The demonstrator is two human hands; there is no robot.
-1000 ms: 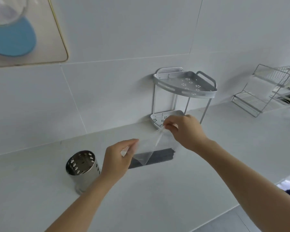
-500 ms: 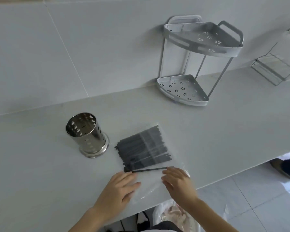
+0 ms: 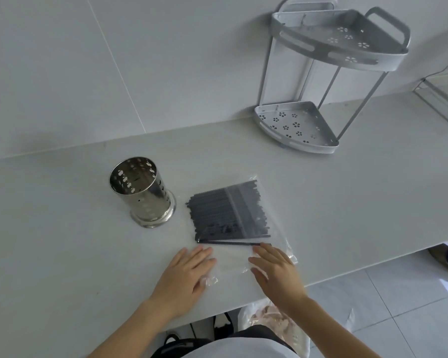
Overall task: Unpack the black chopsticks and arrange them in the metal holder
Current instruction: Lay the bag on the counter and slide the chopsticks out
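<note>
A clear plastic bag (image 3: 233, 262) lies flat on the grey counter with several black chopsticks (image 3: 228, 215) inside it, side by side. The perforated metal holder (image 3: 140, 192) stands upright and empty just left of the bag. My left hand (image 3: 186, 277) rests flat on the bag's near left end, fingers straight. My right hand (image 3: 274, 272) lies flat on the bag's near right end, its fingertips beside the nearest chopstick.
A two-tier grey corner shelf (image 3: 298, 130) stands against the wall at the back right. A wire rack (image 3: 440, 99) shows at the far right edge. The counter's front edge (image 3: 347, 277) runs just behind my right wrist, with tiled floor below.
One second ago both hands held the bag up in the air by the shelf. Now the bag lies flat on the counter and both hands rest on its near end.
</note>
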